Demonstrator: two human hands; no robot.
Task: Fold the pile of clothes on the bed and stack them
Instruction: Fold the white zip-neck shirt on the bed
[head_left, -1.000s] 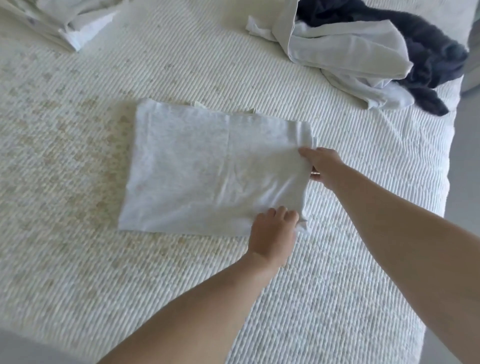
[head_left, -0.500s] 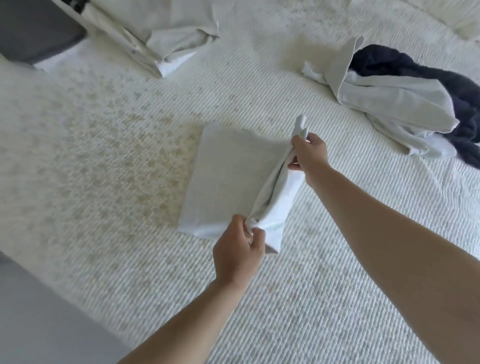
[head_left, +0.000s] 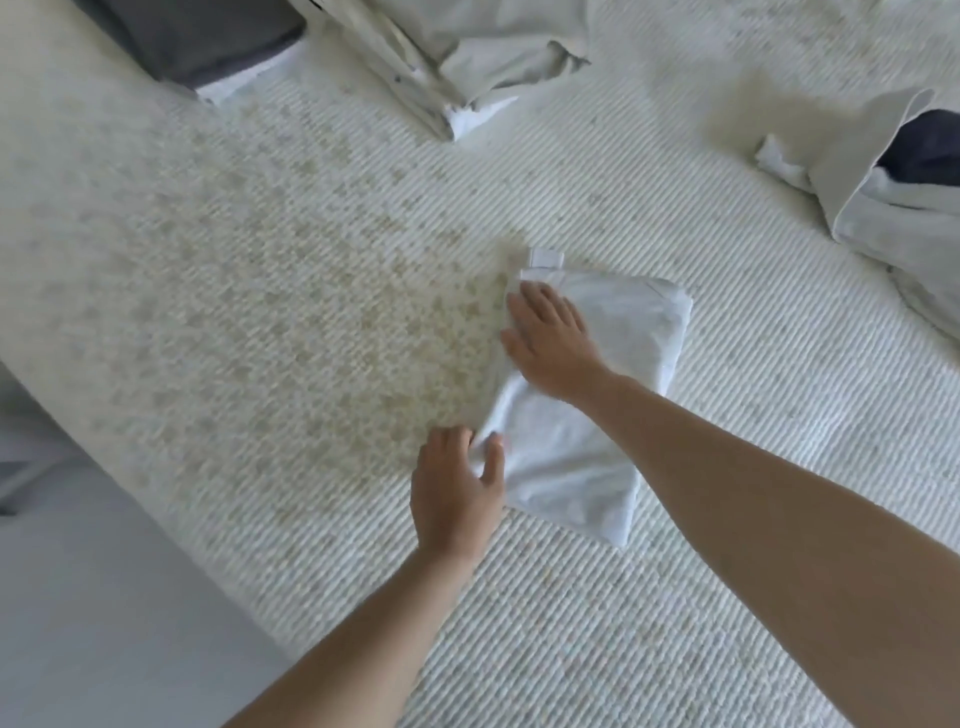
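Unfolded pile of clothes (head_left: 883, 208) sits at the right edge of the bed, pale fabric over a dark navy piece (head_left: 924, 150), well apart from the work area. Stack of folded pale clothes (head_left: 441, 67) at the top centre, with a dark grey pillow (head_left: 202, 36) just left of it at the bed's corner. Nothing lies between the hands and either group. Bed (head_left: 260, 312) has a white ribbed cover with a faint yellowish speckled patch in the middle; pale floor (head_left: 78, 597) shows lower left. Folded light grey garment (head_left: 587, 405) lies flat mid-bed as a narrow rectangle, small tab sticking out at its far corner. Right hand (head_left: 550, 343) rests flat on its far-left part, fingers straight and spread, palm down. Left hand (head_left: 457, 493) is at the near-left edge, thumb on top of the fabric, fingers loosely extended beside it; can't confirm a pinch, frame is blurred there.
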